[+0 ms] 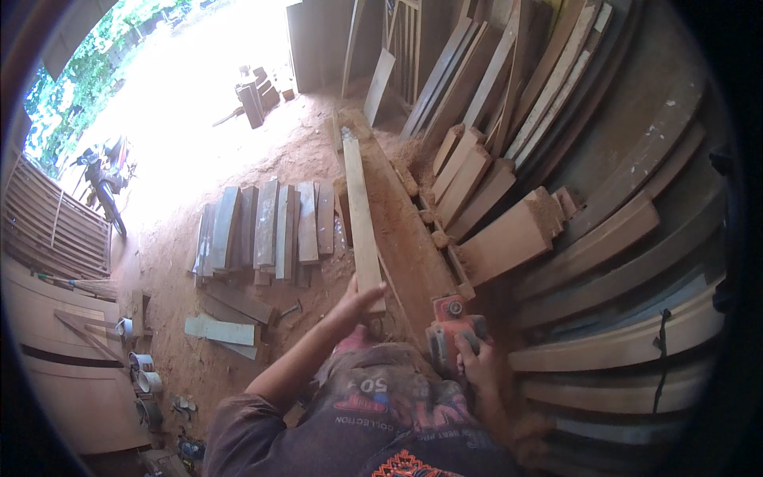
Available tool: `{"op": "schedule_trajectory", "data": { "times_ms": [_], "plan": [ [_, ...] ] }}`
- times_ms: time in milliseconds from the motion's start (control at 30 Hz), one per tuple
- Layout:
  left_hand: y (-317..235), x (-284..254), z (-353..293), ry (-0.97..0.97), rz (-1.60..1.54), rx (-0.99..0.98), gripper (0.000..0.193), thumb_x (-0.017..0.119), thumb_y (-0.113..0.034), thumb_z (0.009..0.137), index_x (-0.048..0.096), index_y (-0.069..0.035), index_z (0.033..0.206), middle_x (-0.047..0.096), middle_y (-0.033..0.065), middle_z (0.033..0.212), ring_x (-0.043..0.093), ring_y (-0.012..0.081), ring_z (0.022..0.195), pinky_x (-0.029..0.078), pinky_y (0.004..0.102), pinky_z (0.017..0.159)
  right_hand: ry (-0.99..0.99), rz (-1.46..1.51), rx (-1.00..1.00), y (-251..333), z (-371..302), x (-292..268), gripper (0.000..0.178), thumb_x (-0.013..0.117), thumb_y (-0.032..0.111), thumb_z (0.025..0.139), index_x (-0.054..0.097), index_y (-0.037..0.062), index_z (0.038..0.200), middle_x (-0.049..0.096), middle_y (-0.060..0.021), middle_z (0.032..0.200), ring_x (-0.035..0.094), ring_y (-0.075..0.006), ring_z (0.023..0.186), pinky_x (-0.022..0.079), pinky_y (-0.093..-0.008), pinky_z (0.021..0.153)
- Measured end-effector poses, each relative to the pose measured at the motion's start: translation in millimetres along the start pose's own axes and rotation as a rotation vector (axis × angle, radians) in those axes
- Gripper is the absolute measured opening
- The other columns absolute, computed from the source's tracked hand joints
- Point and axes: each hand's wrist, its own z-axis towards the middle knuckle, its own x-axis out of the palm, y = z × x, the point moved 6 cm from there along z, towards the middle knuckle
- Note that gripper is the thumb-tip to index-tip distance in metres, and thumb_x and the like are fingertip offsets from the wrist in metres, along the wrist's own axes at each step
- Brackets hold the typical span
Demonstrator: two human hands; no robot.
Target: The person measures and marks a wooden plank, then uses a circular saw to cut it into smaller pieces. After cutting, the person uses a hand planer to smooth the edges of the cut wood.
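A long pale wooden board (362, 203) runs away from me, its far end resting on the dusty workbench (401, 230). My left hand (362, 299) is closed around the board's near end, with the thumb on top. Close to my body on the right, my right hand (475, 362) grips the handle of a red electric hand planer (453, 334). The planer is at the bench's near end, apart from the board. Its underside is hidden, so I cannot tell whether it touches the bench.
Stacked timber (509, 242) and leaning planks (548, 87) crowd the right side. A row of short boards (274, 226) lies on the ground to the left, with a hammer (291, 308) nearby. Further left are a motorbike (105, 179), white buckets (143, 372) and wooden panels (71, 358).
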Motion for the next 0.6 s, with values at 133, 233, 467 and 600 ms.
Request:
{"op": "schedule_trajectory", "data": {
  "times_ms": [133, 233, 467, 600],
  "plan": [
    [75, 0, 10, -0.114, -0.089, -0.016, 0.094, 0.088, -0.029, 0.092, 0.031, -0.011, 0.164, 0.056, 0.0139, 0.144, 0.06, 0.0267, 0.13, 0.054, 0.0425, 0.106, 0.003, -0.032, 0.09, -18, 3, -3, 0.038, 0.074, 0.038, 0.105, 0.073, 0.0028, 0.092, 0.061, 0.0007, 0.065, 0.058, -0.0103, 0.053, 0.046, -0.0303, 0.049],
    [92, 12, 22, -0.165, -0.035, 0.039, 0.098, 0.091, -0.024, 0.088, 0.03, -0.011, 0.163, 0.056, 0.0142, 0.144, 0.061, 0.0281, 0.129, 0.054, 0.0439, 0.106, -0.002, -0.079, 0.019, -21, 5, -6, 0.036, 0.074, 0.038, 0.105, 0.073, 0.0038, 0.093, 0.062, 0.0004, 0.066, 0.058, -0.0099, 0.053, 0.046, -0.03, 0.049],
    [84, 28, 68, -0.27, 0.091, 0.076, 0.082, 0.089, -0.018, 0.081, 0.04, -0.002, 0.145, 0.052, 0.0204, 0.14, 0.068, 0.0309, 0.114, 0.067, 0.0419, 0.077, -0.026, 0.042, 0.033, -29, 7, -2, 0.036, 0.074, 0.039, 0.105, 0.073, 0.0039, 0.099, 0.06, 0.0007, 0.065, 0.056, -0.0101, 0.053, 0.045, -0.0292, 0.048],
    [84, 28, 107, -0.313, 0.047, 0.151, 0.081, 0.09, -0.02, 0.082, 0.041, -0.005, 0.145, 0.054, 0.0203, 0.139, 0.066, 0.0319, 0.119, 0.065, 0.0463, 0.087, -0.037, 0.128, 0.071, -24, -4, -5, 0.042, 0.071, 0.044, 0.107, 0.072, 0.0021, 0.101, 0.059, 0.0003, 0.066, 0.055, -0.0099, 0.053, 0.043, -0.0285, 0.049]
  ]
}}
